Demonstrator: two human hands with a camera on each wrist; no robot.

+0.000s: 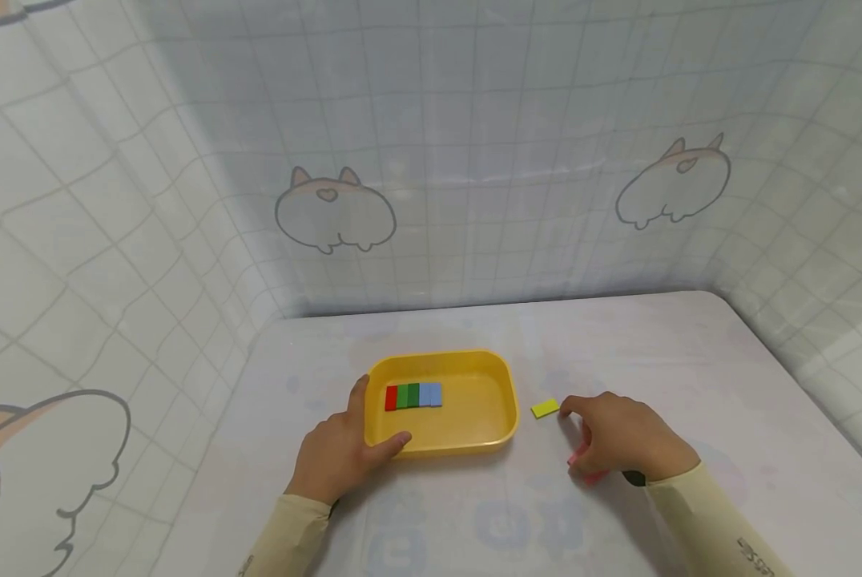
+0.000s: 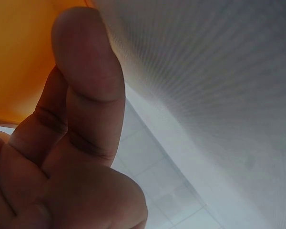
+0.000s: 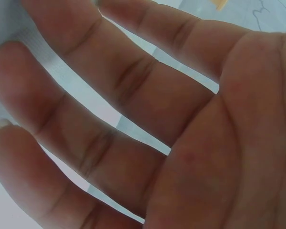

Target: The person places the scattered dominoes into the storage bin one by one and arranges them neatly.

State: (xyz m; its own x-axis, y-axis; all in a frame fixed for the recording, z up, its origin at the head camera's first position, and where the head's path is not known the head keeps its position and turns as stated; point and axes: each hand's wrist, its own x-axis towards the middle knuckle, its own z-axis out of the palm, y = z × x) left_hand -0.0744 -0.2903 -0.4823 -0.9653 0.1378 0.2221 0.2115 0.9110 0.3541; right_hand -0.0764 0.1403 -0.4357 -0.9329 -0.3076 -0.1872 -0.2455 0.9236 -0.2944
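Note:
My left hand (image 1: 337, 453) holds the left end of a yellow plastic tray (image 1: 467, 446), thumb over its front rim and index finger along its left side. Inside the tray stands a row of small flat tiles: a red tile (image 1: 391, 398), two green tiles (image 1: 408, 396) and two light blue tiles (image 1: 431, 394). Right of the tray a bright yellow tile (image 1: 545, 409) lies on the table. The index fingertip of my right hand (image 1: 622, 437) is right at this tile's right end. Pink pieces (image 1: 595, 478) show below the right thumb, partly hidden. Spread, slightly bent fingers fill the right wrist view.
A pale patterned cloth covers the table (image 1: 316, 344). Its back edge meets a hanging white grid-patterned curtain (image 1: 438, 240) with cartoon animals, and similar curtains stand at both sides. A dark object (image 1: 634, 478) shows under the right wrist.

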